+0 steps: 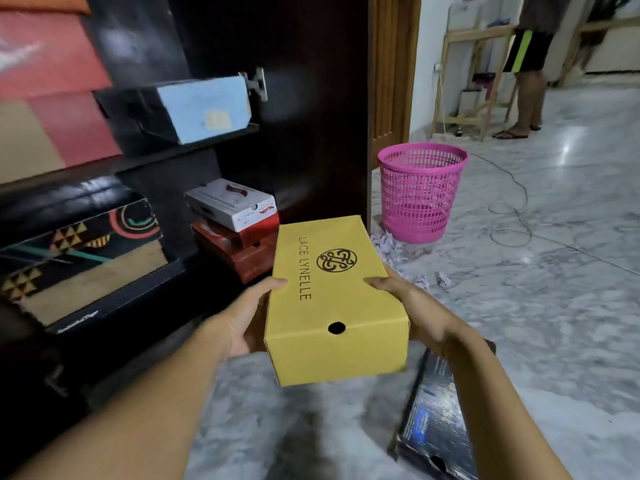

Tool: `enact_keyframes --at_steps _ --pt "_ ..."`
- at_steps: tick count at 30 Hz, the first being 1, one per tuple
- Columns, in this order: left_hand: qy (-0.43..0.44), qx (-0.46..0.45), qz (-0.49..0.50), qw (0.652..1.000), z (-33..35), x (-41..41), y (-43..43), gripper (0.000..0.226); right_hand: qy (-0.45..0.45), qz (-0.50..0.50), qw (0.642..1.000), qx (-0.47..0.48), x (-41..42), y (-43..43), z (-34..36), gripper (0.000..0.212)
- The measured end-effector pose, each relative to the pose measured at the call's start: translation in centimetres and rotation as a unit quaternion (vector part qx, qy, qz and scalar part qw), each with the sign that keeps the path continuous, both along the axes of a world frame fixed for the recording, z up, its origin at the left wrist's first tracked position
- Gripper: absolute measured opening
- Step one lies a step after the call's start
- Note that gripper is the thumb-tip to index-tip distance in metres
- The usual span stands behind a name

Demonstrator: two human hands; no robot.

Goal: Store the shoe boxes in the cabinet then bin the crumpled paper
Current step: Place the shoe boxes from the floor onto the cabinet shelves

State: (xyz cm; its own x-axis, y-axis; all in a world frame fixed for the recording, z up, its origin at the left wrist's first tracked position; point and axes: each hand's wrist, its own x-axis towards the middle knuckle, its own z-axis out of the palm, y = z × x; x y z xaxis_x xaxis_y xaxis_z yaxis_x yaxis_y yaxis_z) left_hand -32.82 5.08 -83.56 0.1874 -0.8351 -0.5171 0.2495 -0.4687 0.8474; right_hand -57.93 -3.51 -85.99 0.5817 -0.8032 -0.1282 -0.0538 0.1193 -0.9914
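The yellow box (pixel 332 299) is in the air in front of the open cabinet (pixel 311 98), held level between 2 hands with its lid up and the short end with the round hole facing the person. The left hand (pixel 242 320) takes the left long side and the right hand (pixel 415 306) the right long side, which looks like a way to keep the lid closed and the box square while it goes to a shelf. Each thumb lies across the lid's edge and pinches the box against the palm. The other fingers are hidden behind and beneath the box, so I cannot tell how they lie. Both forearms reach forward and angle slightly inward, the left forearm nearer the cabinet. Inside, a blue box (pixel 204 109) sits on an upper shelf. Lower down, a white box (pixel 232 202) rests askew on a red box (pixel 239 251), just beyond the yellow box's far left corner, so that stack seems the likely spot. A black box (pixel 433 410) lies on the floor (pixel 554 306) under the right forearm, not yet stored. Crumpled paper (pixel 389 249) is scattered on the floor just beside the pink bin (pixel 420 192), handy for the last step.
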Motion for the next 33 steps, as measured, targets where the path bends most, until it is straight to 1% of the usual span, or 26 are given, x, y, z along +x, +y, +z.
enact_keyframes --at_steps 2,5,8,13,16,20,22,23,25,27,30,33 --pt "-0.020 -0.028 0.012 0.999 3.2 1.9 0.2 0.033 -0.030 0.002 0.999 -0.014 2.6 -0.1 2.4 0.031" --pt "-0.041 -0.066 0.017 0.997 7.9 4.3 0.3 0.032 -0.083 -0.011 0.996 -0.030 5.5 -0.1 6.3 0.029" --pt "-0.054 -0.112 0.034 0.992 11.7 6.2 0.1 0.033 -0.088 -0.023 0.994 -0.068 7.6 -1.1 10.1 0.029" --pt "-0.062 -0.181 0.061 0.980 16.6 8.9 -2.0 0.043 -0.074 -0.051 0.988 -0.124 9.4 -3.2 15.6 0.038" --pt "-0.057 -0.207 0.085 0.973 19.9 10.2 -4.3 0.047 -0.099 -0.077 0.980 -0.155 11.0 -4.2 18.1 0.037" --pt "-0.032 -0.234 0.131 0.963 24.2 12.1 -7.3 0.053 -0.133 -0.125 0.958 -0.223 14.3 -5.8 21.0 0.047" --pt "-0.016 -0.239 0.152 0.959 26.3 13.1 -8.8 0.052 -0.139 -0.148 0.946 -0.252 16.5 -7.2 22.7 0.055" --pt "-0.013 -0.238 0.156 0.959 27.4 13.6 -9.4 0.049 -0.143 -0.158 0.942 -0.260 17.7 -7.9 23.6 0.055" --pt "-0.014 -0.231 0.163 0.959 29.2 14.8 -10.8 0.043 -0.155 -0.171 0.937 -0.264 20.0 -9.5 25.4 0.053" --pt "-0.025 -0.225 0.173 0.959 30.6 16.1 -12.3 0.040 -0.158 -0.186 0.935 -0.258 22.1 -11.4 26.6 0.057" --pt "-0.048 -0.217 0.185 0.957 32.1 18.2 -14.5 0.043 -0.159 -0.203 0.935 -0.245 25.1 -14.3 28.1 0.064" --pt "-0.053 -0.208 0.182 0.960 32.3 20.0 -16.4 0.055 -0.162 -0.228 0.935 -0.216 27.7 -16.4 28.3 0.064"
